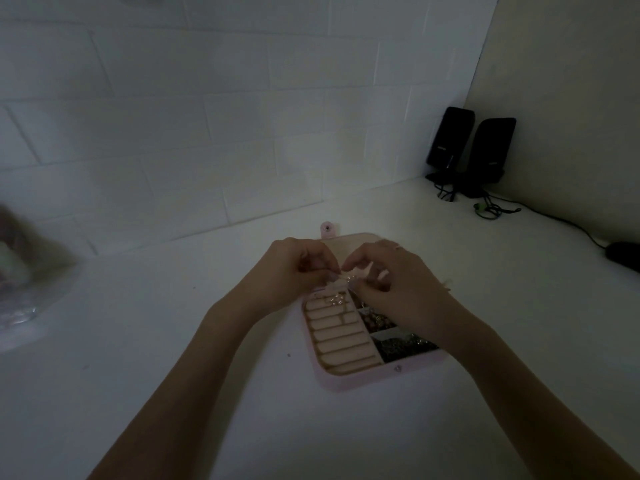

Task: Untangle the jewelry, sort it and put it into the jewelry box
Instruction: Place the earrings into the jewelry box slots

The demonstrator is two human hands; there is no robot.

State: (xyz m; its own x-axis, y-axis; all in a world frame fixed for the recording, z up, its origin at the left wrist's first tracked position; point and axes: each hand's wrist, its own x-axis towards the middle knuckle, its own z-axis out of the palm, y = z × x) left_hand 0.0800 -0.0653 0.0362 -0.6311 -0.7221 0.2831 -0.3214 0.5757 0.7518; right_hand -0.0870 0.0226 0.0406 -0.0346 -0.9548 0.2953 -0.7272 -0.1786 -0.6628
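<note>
White desk [173,341], open jewelry box [346,379], beaded compartments [375,322]

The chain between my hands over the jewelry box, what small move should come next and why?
Probably ease the fingertips apart gently to loosen the tangle. Both the left hand and right hand pinch the thin chain above the open jewelry box, and it looks bunched; the dim picture hides the knot itself.
</note>
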